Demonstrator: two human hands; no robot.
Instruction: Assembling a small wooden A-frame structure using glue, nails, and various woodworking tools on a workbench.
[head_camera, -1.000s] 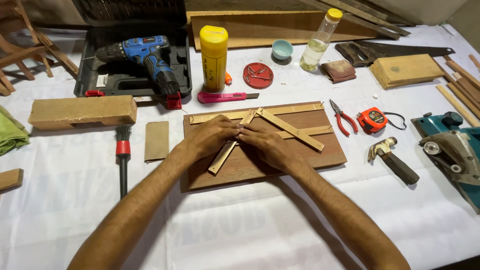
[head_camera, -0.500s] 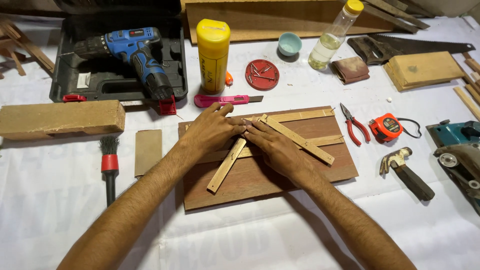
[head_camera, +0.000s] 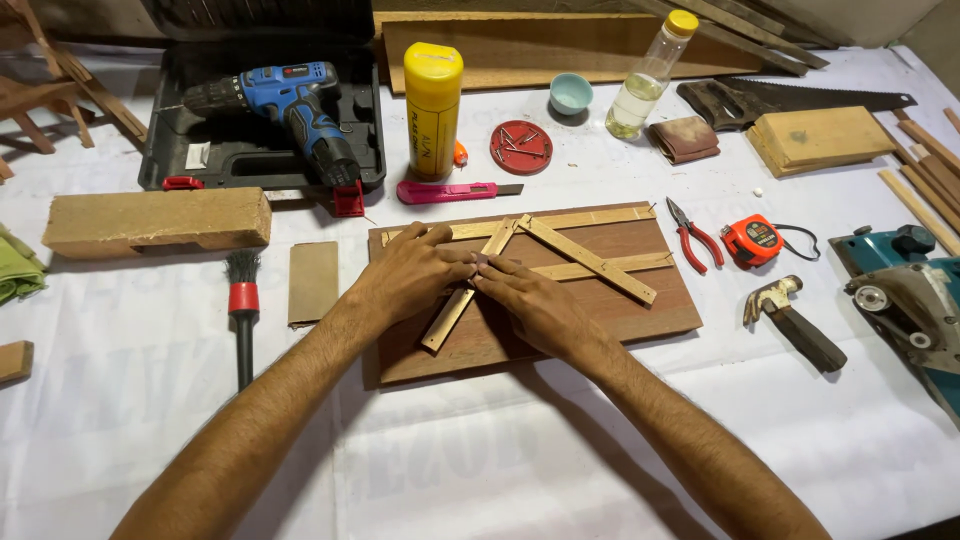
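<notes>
We see both hands pressed down flat on a frame of thin wooden strips (head_camera: 590, 262) that lies on a brown wooden board (head_camera: 640, 310) in the middle of the white-covered counter (head_camera: 450, 470). The left hand (head_camera: 410, 275) rests over the strip that slants down toward the board's near left side, its fingers (head_camera: 455, 268) spread and lying loose on the wood, gripping nothing. The right hand (head_camera: 535, 305) lies just beside it, its fingers (head_camera: 495, 272) extended and pressing where the slanted strip crosses the horizontal one; the fingertips of the two hands meet there, and we cannot tell whether some small thing sits pinched between them. Behind the board lie a pink utility knife (head_camera: 455, 191), a tall yellow bottle (head_camera: 432, 95) and a red round lid holding nails (head_camera: 521, 147). To the right we find red-handled pliers (head_camera: 692, 234), an orange tape measure (head_camera: 752, 240) and a hammer (head_camera: 795, 322). To the left lie a piece of sandpaper (head_camera: 313, 283), a brush with a red band (head_camera: 243, 310) and a wooden block (head_camera: 157, 221), with a blue cordless drill (head_camera: 290, 105) in its black case behind.
</notes>
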